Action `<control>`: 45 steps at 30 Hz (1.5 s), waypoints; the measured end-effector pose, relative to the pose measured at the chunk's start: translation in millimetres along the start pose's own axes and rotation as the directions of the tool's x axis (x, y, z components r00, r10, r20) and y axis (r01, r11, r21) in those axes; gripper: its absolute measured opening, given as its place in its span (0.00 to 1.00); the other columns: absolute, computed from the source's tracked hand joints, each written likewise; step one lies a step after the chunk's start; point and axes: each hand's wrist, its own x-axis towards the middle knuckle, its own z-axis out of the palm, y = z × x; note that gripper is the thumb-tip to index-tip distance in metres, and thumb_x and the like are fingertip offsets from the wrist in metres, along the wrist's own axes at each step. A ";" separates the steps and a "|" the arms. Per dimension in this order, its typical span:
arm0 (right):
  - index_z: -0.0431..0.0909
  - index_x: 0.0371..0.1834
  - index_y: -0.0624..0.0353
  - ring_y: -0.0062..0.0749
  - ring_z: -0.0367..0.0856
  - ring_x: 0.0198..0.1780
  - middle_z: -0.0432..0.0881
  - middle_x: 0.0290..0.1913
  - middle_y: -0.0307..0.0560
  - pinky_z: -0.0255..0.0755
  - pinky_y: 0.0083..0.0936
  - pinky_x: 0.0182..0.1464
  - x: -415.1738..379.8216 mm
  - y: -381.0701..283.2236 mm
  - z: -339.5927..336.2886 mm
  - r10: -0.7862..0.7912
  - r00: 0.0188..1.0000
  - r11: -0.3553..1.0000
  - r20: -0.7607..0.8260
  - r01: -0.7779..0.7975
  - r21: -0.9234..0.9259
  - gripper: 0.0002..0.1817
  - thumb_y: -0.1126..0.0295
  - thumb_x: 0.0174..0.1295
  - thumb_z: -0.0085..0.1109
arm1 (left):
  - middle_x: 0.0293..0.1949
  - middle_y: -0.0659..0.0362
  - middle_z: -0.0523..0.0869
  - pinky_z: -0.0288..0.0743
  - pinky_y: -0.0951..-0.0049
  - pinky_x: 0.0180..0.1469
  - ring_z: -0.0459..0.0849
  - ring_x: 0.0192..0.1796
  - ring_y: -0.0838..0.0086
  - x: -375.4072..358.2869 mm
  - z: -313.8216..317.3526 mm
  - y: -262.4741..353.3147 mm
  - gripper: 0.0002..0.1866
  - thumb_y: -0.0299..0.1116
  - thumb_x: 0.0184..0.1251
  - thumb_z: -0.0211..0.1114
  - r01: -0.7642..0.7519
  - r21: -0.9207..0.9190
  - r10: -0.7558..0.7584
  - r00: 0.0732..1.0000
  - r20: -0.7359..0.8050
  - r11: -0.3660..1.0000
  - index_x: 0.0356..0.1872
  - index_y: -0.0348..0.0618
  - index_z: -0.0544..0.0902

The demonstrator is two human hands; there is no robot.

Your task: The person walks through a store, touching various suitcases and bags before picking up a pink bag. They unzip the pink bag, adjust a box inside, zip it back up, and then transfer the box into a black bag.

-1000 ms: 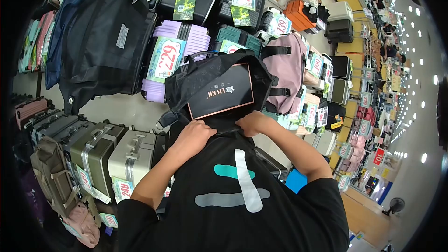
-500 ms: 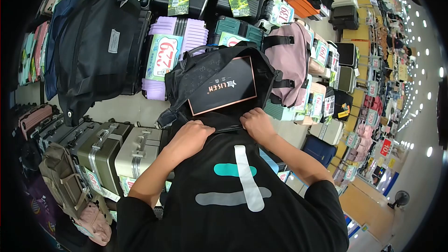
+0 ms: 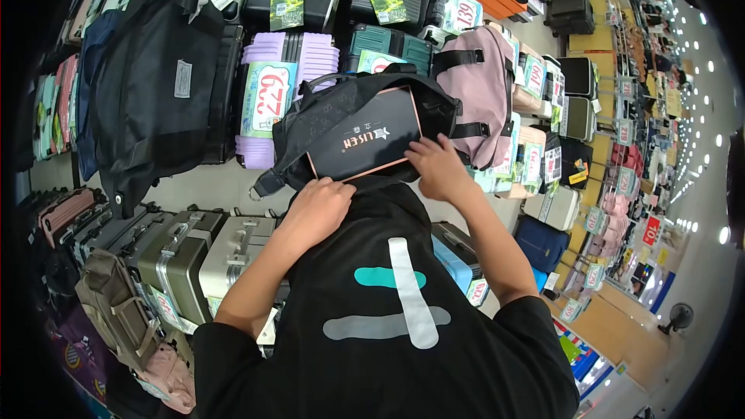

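A black backpack [image 3: 310, 120] lies open in front of me. Inside it rests a flat black box [image 3: 376, 137] with an orange edge and the word LISEN, upside down from here. My left hand [image 3: 322, 206] is closed on the near rim of the backpack's opening, just below the box's lower left corner. At the opening's right side, my right hand [image 3: 438, 167] reaches in with fingers apart, their tips at the box's right edge. The thumb side of that hand is partly hidden.
Behind the backpack stand a lilac suitcase [image 3: 318, 62], a dark green suitcase [image 3: 388, 46] and a pink backpack [image 3: 481, 97]. A large black bag [image 3: 155, 93] is at left. Cream [image 3: 237, 256] and olive suitcases [image 3: 174, 252] stand at lower left. Shelves line the right aisle.
My right hand has let go of the near rim and moved up and right to the box's edge. My left hand stays on the rim, slightly lower left. The view has shifted slightly.
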 end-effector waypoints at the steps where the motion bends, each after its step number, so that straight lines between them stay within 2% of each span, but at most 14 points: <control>1: 0.80 0.56 0.58 0.41 0.72 0.70 0.79 0.64 0.51 0.55 0.45 0.75 2.0 5.8 -4.6 0.001 1.000 0.999 -0.008 -0.002 -0.044 0.25 0.69 0.51 0.62 | 0.40 0.48 0.88 0.74 0.58 0.55 0.84 0.47 0.55 0.6 -1.5 -0.3 0.11 0.25 0.62 0.64 0.007 0.019 -0.007 1.000 -0.017 1.000 0.45 0.35 0.84; 4: 0.82 0.52 0.57 0.39 0.73 0.68 0.81 0.61 0.46 0.55 0.51 0.74 14.1 27.1 -7.0 0.001 0.998 0.997 -0.059 -0.005 -0.071 0.21 0.70 0.52 0.61 | 0.43 0.49 0.87 0.73 0.58 0.57 0.83 0.49 0.55 1.2 -1.7 -6.1 0.12 0.26 0.62 0.65 0.021 0.028 -0.020 0.998 -0.054 0.999 0.47 0.35 0.83; 6: 0.83 0.46 0.56 0.37 0.74 0.66 0.82 0.57 0.46 0.56 0.51 0.73 23.9 35.2 -14.7 0.178 0.983 0.979 -0.042 -0.182 -0.093 0.16 0.71 0.52 0.60 | 0.42 0.51 0.86 0.72 0.60 0.58 0.82 0.48 0.57 0.7 0.1 -12.8 0.11 0.26 0.62 0.64 -0.085 0.059 0.101 0.934 -0.344 0.995 0.45 0.37 0.83; 8: 0.83 0.40 0.56 0.40 0.75 0.64 0.82 0.54 0.47 0.58 0.51 0.71 25.4 44.1 0.8 0.139 0.966 0.988 -0.219 -0.152 -0.041 0.12 0.71 0.52 0.61 | 0.46 0.51 0.86 0.72 0.61 0.59 0.82 0.51 0.56 -4.3 1.5 -18.7 0.11 0.24 0.62 0.64 -0.009 0.030 0.020 0.915 -0.403 1.000 0.46 0.37 0.83; 10: 0.81 0.42 0.58 0.45 0.73 0.65 0.80 0.57 0.51 0.59 0.50 0.70 23.8 37.4 4.9 0.162 0.851 0.983 -0.500 -0.186 0.002 0.13 0.71 0.51 0.63 | 0.45 0.51 0.85 0.73 0.61 0.57 0.81 0.52 0.57 -14.4 4.9 -27.7 0.11 0.23 0.62 0.62 0.197 -0.171 -0.260 0.743 -0.616 0.966 0.46 0.37 0.82; 12: 0.79 0.45 0.59 0.51 0.71 0.66 0.77 0.60 0.55 0.60 0.49 0.69 24.3 27.6 8.9 0.164 0.803 0.982 -0.574 -0.189 0.016 0.16 0.71 0.52 0.65 | 0.48 0.49 0.83 0.72 0.59 0.58 0.81 0.52 0.56 -30.4 8.6 -43.5 0.16 0.25 0.63 0.62 0.348 -0.283 -0.446 0.618 -0.648 0.894 0.53 0.37 0.78; 14: 0.78 0.48 0.59 0.53 0.69 0.68 0.75 0.63 0.57 0.60 0.48 0.69 24.1 18.0 7.4 0.241 0.724 0.970 -0.646 -0.198 0.141 0.17 0.71 0.53 0.65 | 0.51 0.45 0.82 0.71 0.57 0.60 0.80 0.54 0.53 -42.0 16.6 -66.3 0.22 0.26 0.62 0.63 0.448 -0.171 -0.392 0.463 -0.795 0.877 0.59 0.36 0.76; 18: 0.79 0.45 0.61 0.51 0.77 0.57 0.80 0.53 0.53 0.70 0.42 0.58 28.4 -21.6 -0.5 0.175 0.722 0.941 -0.670 0.078 0.329 0.14 0.75 0.55 0.63 | 0.55 0.43 0.78 0.68 0.53 0.62 0.76 0.58 0.49 -57.4 24.5 -111.9 0.29 0.27 0.60 0.64 0.420 -0.022 -0.270 0.542 -0.796 0.907 0.64 0.31 0.71; 20: 0.79 0.43 0.61 0.48 0.79 0.51 0.82 0.47 0.51 0.72 0.39 0.52 37.3 -51.1 -0.1 0.081 0.741 0.909 -0.666 0.219 0.355 0.12 0.75 0.55 0.63 | 0.55 0.44 0.80 0.69 0.56 0.62 0.77 0.58 0.53 -61.5 40.2 -143.4 0.33 0.27 0.58 0.66 0.286 -0.252 -0.381 0.714 -0.588 0.925 0.67 0.31 0.70; 23: 0.81 0.42 0.60 0.45 0.80 0.48 0.83 0.44 0.48 0.73 0.38 0.51 57.6 -83.4 12.1 0.004 0.782 0.860 -0.623 0.316 0.402 0.11 0.74 0.55 0.64 | 0.49 0.49 0.81 0.71 0.60 0.58 0.78 0.53 0.58 -56.9 36.6 -148.0 0.32 0.28 0.58 0.67 0.293 -0.425 -0.488 0.731 -0.477 0.856 0.67 0.35 0.72; 26: 0.81 0.42 0.60 0.46 0.81 0.47 0.83 0.42 0.48 0.74 0.38 0.50 73.3 -110.3 11.3 -0.020 0.823 0.819 -0.567 0.339 0.462 0.10 0.74 0.55 0.64 | 0.42 0.53 0.81 0.73 0.64 0.54 0.78 0.47 0.62 -55.1 33.1 -157.4 0.31 0.28 0.57 0.68 0.273 -0.354 -0.417 0.794 -0.442 0.894 0.65 0.40 0.75; 36: 0.79 0.47 0.53 0.44 0.84 0.41 0.82 0.38 0.47 0.76 0.39 0.44 131.9 -169.7 17.9 -0.210 0.838 0.867 -0.503 0.397 0.300 0.16 0.71 0.54 0.66 | 0.28 0.62 0.80 0.74 0.74 0.37 0.78 0.30 0.77 -64.7 10.9 -126.1 0.20 0.26 0.57 0.69 0.315 -0.465 -0.521 0.740 -0.425 0.827 0.52 0.35 0.81; 43: 0.80 0.37 0.55 0.42 0.84 0.39 0.82 0.34 0.45 0.78 0.36 0.42 158.7 -183.4 41.1 -0.349 0.817 0.897 -0.458 0.432 0.087 0.10 0.65 0.54 0.68 | 0.32 0.63 0.82 0.72 0.82 0.37 0.76 0.35 0.87 -73.4 10.6 -124.9 0.11 0.23 0.61 0.66 0.230 -0.644 -0.516 0.803 -0.297 0.730 0.45 0.33 0.80; 45: 0.80 0.35 0.56 0.41 0.84 0.39 0.82 0.34 0.45 0.78 0.36 0.41 159.6 -185.2 45.0 -0.300 0.841 0.917 -0.451 0.384 0.107 0.09 0.66 0.55 0.66 | 0.39 0.59 0.86 0.74 0.79 0.42 0.80 0.41 0.82 -73.1 22.2 -141.0 0.16 0.24 0.63 0.64 0.204 -0.655 -0.573 0.706 -0.416 0.727 0.51 0.32 0.79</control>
